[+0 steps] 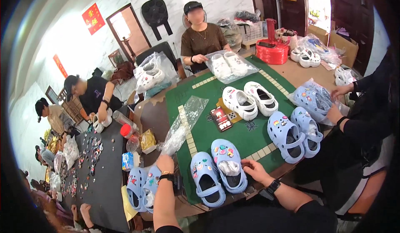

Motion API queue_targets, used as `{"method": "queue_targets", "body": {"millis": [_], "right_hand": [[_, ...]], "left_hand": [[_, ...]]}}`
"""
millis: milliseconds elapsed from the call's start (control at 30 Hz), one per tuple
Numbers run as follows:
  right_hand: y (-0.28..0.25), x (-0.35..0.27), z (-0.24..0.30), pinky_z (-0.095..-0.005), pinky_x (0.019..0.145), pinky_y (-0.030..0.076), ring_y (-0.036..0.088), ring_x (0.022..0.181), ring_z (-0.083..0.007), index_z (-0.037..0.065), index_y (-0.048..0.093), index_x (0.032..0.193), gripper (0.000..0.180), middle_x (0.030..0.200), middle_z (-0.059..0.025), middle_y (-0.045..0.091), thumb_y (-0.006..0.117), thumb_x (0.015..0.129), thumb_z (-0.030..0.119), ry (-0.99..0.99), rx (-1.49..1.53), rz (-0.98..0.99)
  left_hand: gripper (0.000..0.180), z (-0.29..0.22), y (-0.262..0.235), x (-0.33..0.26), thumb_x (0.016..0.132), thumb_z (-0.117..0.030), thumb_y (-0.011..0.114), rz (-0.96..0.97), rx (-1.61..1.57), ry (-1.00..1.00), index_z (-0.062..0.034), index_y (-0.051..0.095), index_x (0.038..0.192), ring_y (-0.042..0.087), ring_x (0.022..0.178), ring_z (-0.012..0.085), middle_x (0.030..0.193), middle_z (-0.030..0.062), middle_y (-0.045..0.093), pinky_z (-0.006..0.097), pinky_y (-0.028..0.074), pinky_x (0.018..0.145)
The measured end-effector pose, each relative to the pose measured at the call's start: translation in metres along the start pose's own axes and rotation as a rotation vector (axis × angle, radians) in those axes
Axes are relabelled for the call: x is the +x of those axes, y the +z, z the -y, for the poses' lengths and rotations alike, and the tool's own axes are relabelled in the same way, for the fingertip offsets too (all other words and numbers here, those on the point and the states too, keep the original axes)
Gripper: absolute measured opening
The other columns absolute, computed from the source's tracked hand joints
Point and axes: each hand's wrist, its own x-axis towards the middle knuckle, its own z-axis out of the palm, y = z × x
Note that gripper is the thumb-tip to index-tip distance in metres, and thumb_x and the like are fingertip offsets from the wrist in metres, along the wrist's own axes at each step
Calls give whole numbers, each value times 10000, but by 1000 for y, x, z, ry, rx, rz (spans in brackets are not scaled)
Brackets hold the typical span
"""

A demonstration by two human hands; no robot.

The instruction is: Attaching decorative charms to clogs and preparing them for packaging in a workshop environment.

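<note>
My left hand is closed at the near end of a clear plastic bag, which stretches away over the green mat. In front of me, a pair of light blue clogs with colourful charms stands on the mat: a left-hand clog and a right-hand clog with white stuffing inside. My right hand has its fingers stretched out at the outer side of the right-hand clog. Beside my left forearm stands another blue pair, partly hidden by it.
More blue clogs and white clogs stand on the green mat, near a dark red card. Across the table, a person holds bagged white clogs. At right, another person's hands handle bagged blue clogs.
</note>
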Motion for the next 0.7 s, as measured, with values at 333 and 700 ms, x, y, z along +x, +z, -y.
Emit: {"method": "queue_targets", "body": {"millis": [333, 700], "right_hand": [[-2, -1, 0, -288, 879, 493, 596, 995, -130, 2, 535, 1276, 380, 1124, -59, 618, 618, 922, 113, 2, -1, -9], [-4, 3, 1, -305, 957, 468, 580, 1079, -157, -23, 540, 1256, 358, 1162, -80, 614, 596, 905, 22, 0, 44, -9]], "left_hand": [[205, 8, -24, 11, 820, -231, 634, -61, -406, -42, -39, 707, 820, 662, 837, 380, 855, 177, 692, 472, 522, 769], [231, 52, -48, 54, 834, -224, 637, -35, -1159, -200, -2, 671, 777, 637, 717, 215, 755, 117, 682, 330, 484, 683]]}}
